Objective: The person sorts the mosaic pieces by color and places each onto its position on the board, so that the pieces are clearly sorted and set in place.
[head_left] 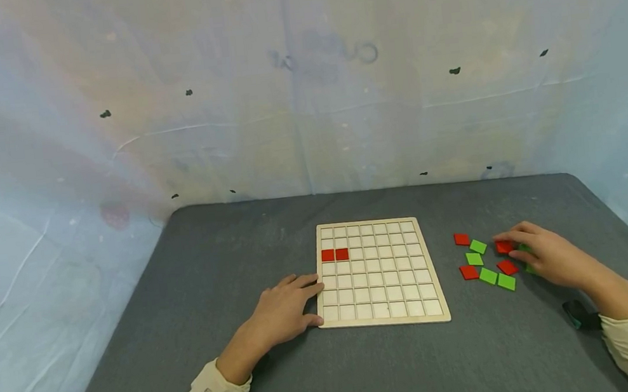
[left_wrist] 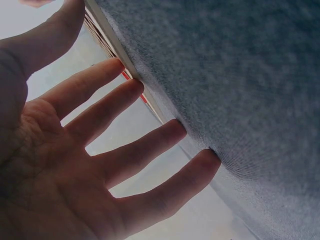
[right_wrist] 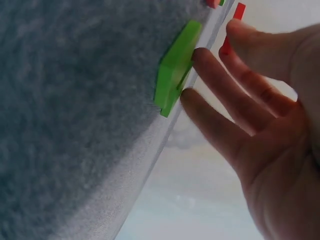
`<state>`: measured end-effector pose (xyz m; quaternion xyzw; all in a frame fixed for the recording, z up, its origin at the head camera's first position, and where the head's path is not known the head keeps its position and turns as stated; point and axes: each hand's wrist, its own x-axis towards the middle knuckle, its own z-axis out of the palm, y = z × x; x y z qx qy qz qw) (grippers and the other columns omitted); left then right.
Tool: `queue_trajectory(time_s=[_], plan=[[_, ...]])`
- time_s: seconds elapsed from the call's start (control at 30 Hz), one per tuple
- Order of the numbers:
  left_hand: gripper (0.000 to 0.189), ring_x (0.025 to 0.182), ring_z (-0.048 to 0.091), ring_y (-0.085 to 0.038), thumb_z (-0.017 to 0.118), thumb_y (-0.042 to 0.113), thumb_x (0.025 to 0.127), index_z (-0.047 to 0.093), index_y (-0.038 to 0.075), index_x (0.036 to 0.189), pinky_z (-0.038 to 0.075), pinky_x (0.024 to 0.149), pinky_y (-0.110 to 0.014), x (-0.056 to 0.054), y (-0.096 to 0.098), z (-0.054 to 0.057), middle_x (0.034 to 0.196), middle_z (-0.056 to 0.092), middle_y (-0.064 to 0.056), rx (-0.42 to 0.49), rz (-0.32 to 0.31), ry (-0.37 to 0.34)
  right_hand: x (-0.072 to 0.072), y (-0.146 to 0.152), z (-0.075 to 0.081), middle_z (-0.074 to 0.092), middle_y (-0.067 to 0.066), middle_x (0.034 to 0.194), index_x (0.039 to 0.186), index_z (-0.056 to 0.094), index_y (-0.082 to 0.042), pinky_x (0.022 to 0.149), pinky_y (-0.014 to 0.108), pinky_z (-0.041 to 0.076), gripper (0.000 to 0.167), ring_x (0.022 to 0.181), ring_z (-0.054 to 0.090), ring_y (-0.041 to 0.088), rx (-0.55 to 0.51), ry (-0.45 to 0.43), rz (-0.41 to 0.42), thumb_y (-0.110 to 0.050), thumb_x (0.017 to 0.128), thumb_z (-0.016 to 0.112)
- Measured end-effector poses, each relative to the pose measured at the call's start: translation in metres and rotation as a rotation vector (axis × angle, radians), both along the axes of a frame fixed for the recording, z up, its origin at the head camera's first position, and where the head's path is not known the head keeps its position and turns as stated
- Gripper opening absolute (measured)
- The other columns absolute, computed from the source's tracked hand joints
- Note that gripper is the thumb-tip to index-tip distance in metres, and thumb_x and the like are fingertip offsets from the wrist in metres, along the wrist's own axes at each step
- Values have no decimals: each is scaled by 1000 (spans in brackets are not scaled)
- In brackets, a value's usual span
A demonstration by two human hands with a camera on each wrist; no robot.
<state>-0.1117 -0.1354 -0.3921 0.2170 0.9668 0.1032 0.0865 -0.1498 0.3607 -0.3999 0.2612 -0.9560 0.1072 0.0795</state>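
Pinch, right hand (head_left: 550,255): thumb and index finger drawn together on a thin, square, glossy red tile (head_left: 504,247); middle and ring fingers reach loosely past it, holding nothing. Exact contact on the tile is partly hidden from me. Tile location: right of the board, among the loose pieces; in the right wrist view I read it as raised slightly off the cloth, though not with certainty.

Left hand (head_left: 284,309): fingers spread and nearly straight, thumb and two fingertips against the left edge of a pale, wood-coloured gridded board (head_left: 385,324). No grasp there; I'd call it a steadying touch.

Handling estimate: tile light, stiff, smooth-faced, probably slippery if squeezed by a corner; unlikely to break. I would take it by two opposite edges, fingertips only, leaving the underside free. Board looks flat, rigid and light enough to slide, so rim contact suits it.

Neighbours: a bright green square tile (right_wrist: 177,70) sits just beside the right middle and ring fingertips; touching or not, I cannot tell. My concern: nudging it. Two red tiles (head_left: 342,254) occupy the leftmost cells of the board's third row from the far edge.
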Motion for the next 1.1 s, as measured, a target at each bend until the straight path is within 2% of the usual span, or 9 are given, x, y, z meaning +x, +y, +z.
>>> queue_trajectory(time_s=[0.27,0.53,0.7,0.83,1.1], plan=[[64,139,46,-39,79,41,83,60,19,140,44,96,-70,1,-1,1,151,51,-3,-5,3,-6,-2,-1,-2,62,8,110,126,66,-8,63,28,48,41,87,60,18,7,-6,-1,-2,86,74],[63,139,46,-38,79,41,83,60,19,140,44,96,-69,0,0,1,151,51,-2,2,2,1,-2,-7,-1,59,9,112,128,63,-4,61,25,46,44,84,57,13,-7,70,18,1,86,73],[64,139,46,-40,79,41,82,61,18,139,44,96,-70,0,1,2,151,51,-3,-2,-1,-2,-1,-18,1,58,9,114,129,63,-5,65,29,51,41,88,60,18,-2,39,4,-2,89,71],[64,139,46,-40,79,41,82,60,18,140,44,95,-70,1,0,1,151,51,-3,1,1,-15,-2,-28,3,57,7,115,130,63,-7,68,30,52,40,90,60,16,-11,23,5,-2,90,69],[65,139,46,-40,78,43,83,60,19,140,44,94,-71,-2,-1,-2,151,51,-2,-2,-8,-2,-9,-44,1,56,7,117,132,62,-11,59,21,44,40,81,55,7,-33,-6,31,-4,93,68]])
